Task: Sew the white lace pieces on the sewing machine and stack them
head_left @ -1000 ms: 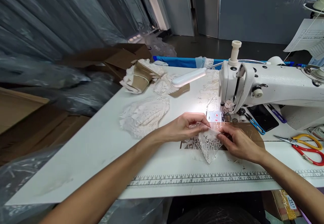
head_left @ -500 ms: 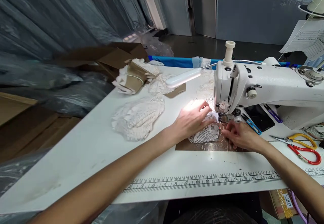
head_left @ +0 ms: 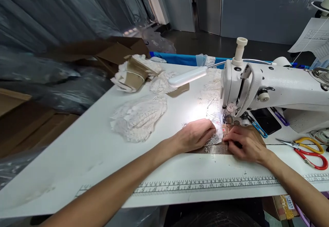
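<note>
A piece of white lace (head_left: 217, 133) lies under the needle area of the white sewing machine (head_left: 257, 86), on a brown plate taped to the table. My left hand (head_left: 197, 134) is closed on the lace's left side, fingers curled under. My right hand (head_left: 243, 143) pinches the lace's right edge between thumb and forefinger, just in front of the presser foot. More lace (head_left: 212, 93) stretches back behind the needle. A bright lamp (head_left: 189, 77) lights the spot beside the machine head.
Left of my hands lies a lace pile (head_left: 140, 119); behind it sits a bundle tied round brown card (head_left: 135, 74). On the right are scissors (head_left: 305, 148), blue thread snips (head_left: 258, 126) and a black phone (head_left: 266, 120). A printed ruler (head_left: 205, 186) runs along the front edge.
My left hand has drawn back toward me from beside the needle and its fingers have curled in. My right hand has come to the lace's edge. The view has shifted slightly.
</note>
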The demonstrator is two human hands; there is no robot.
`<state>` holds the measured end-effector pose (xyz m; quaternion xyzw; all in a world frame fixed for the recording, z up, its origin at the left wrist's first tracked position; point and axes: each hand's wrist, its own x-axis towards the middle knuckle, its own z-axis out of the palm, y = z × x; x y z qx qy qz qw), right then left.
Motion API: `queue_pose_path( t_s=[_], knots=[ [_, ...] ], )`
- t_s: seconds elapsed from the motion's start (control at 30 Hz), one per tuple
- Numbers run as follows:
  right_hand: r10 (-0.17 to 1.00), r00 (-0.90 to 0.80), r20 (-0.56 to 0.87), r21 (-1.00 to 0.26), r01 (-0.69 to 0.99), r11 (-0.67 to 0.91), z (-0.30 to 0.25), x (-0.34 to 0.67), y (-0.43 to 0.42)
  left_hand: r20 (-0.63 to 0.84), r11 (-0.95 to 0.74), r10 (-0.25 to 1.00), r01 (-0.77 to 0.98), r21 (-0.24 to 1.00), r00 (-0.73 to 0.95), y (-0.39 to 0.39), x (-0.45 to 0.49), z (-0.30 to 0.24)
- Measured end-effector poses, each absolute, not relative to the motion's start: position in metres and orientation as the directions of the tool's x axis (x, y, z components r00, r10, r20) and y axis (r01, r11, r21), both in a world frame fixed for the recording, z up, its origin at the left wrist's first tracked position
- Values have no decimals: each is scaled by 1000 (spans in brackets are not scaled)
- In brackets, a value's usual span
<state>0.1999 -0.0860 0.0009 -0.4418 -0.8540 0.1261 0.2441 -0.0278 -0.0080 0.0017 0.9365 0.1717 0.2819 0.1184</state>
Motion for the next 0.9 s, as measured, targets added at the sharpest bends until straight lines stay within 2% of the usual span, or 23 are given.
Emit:
queue_pose_path(
  t_s=[0.07, 0.17, 0.27, 0.33, 0.47, 0.53, 0.63, 0.73, 0.83, 0.9],
  knots=[
    [763, -550, 340, -400, 650, 646, -2, 198, -89, 489, -928, 329, 182, 324, 808, -9, -31, 9],
    [763, -564, 317, -367, 669, 647, -4, 195, -90, 448, -956, 217, 96, 277, 867, -9, -36, 15],
    [770, -558, 310, -383, 668, 638, -5, 196, -89, 450, -965, 195, 90, 245, 871, -6, -37, 10],
    [764, -552, 333, -404, 649, 645, -5, 198, -88, 489, -953, 258, 137, 269, 833, -6, -35, 3],
    [745, -531, 404, -455, 590, 667, -4, 199, -88, 487, -850, 494, 281, 446, 720, -8, -30, -6],
    [742, -537, 401, -436, 601, 670, -4, 198, -88, 471, -802, 571, 333, 497, 673, -10, -28, -6],
    [783, -534, 320, -353, 700, 621, -5, 193, -89, 460, -777, 609, 370, 509, 646, -13, -28, -5],
    [821, -524, 227, -292, 768, 570, -5, 188, -89, 477, -825, 538, 318, 467, 695, -14, -28, -4],
    [827, -531, 187, -288, 775, 563, -2, 186, -90, 523, -928, 353, 220, 299, 776, -16, -27, -3],
    [818, -542, 194, -342, 744, 574, 0, 190, -89, 511, -962, 271, 208, 178, 816, -17, -27, -1]
  ],
)
